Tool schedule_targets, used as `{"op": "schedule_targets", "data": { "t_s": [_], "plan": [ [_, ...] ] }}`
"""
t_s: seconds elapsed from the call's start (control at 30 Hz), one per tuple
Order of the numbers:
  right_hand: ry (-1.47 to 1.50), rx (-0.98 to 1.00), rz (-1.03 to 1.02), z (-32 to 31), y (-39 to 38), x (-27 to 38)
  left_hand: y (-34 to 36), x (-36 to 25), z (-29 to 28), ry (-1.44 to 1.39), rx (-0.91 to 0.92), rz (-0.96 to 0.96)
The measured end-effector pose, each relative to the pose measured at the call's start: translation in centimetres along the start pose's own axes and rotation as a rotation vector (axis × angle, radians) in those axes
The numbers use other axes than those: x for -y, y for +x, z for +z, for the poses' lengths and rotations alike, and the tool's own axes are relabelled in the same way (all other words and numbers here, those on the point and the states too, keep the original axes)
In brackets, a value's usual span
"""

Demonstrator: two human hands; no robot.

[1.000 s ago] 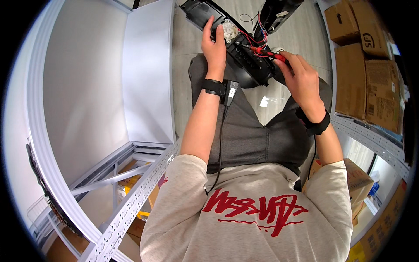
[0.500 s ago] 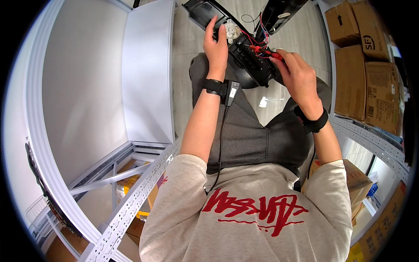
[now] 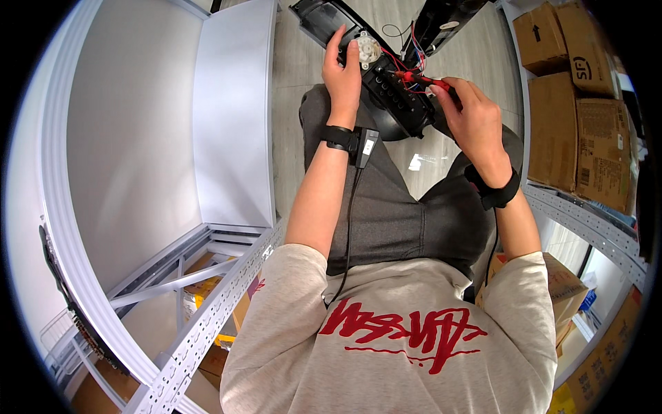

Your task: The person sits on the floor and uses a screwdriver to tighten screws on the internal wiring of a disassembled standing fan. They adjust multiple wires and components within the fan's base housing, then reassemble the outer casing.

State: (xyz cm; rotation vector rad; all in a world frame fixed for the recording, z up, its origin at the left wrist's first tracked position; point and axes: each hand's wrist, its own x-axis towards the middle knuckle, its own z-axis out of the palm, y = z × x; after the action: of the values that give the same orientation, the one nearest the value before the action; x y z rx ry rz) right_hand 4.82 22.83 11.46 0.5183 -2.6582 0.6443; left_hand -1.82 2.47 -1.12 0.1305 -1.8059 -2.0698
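Observation:
My left hand [image 3: 342, 77] is closed on a long black plastic panel [image 3: 396, 96]. Its thumb rests beside a round whitish motor-like part [image 3: 367, 50] mounted there, while the index finger lies along the panel. In my right hand [image 3: 472, 124] is a red and black screwdriver [image 3: 422, 79], pinched between thumb and fingers. Its tip end points left at the panel, near the thin red and dark wires [image 3: 414, 58]; exactly what it touches I cannot make out. Those wires run toward a tall black housing [image 3: 441, 26] just beyond.
The panel lies over my knees, above a grey floor [image 3: 476, 65]. On the right, cardboard boxes [image 3: 552, 131] fill a metal shelf. White shelving [image 3: 234, 114] stands close on my left. A black cable [image 3: 350, 228] hangs from my left wrist strap.
My right hand has shifted slightly, its fingers rolling round the screwdriver's handle. The panel has moved a touch to the right. My left hand stays nearly still.

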Motion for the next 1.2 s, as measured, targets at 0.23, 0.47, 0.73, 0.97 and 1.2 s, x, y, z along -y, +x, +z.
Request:
{"op": "schedule_targets", "data": {
  "t_s": [0.23, 0.47, 0.73, 0.97, 1.2],
  "plan": [
    [-0.036, 0.017, -0.113, -0.1, 0.2, 0.3, -0.1, -0.3, 0.0, 0.008, 0.011, 0.006],
    [-0.021, 0.045, -0.153, -0.2, 1.4, 1.1, 0.0, 0.1, 0.0, 0.007, 0.001, 0.024],
    [-0.050, 0.125, 0.000, 0.8, 1.4, 0.6, -0.1, -0.6, 0.0, 0.048, 0.039, 0.027],
    [0.150, 0.015, 0.093, 0.2, 0.7, 1.5, -0.3, -0.8, 0.2, 0.074, -0.001, 0.044],
    [0.255, -0.046, 0.314, -1.0, 0.3, 0.5, 0.1, -0.3, -0.1, 0.019, 0.009, -0.023]
  ]
}}
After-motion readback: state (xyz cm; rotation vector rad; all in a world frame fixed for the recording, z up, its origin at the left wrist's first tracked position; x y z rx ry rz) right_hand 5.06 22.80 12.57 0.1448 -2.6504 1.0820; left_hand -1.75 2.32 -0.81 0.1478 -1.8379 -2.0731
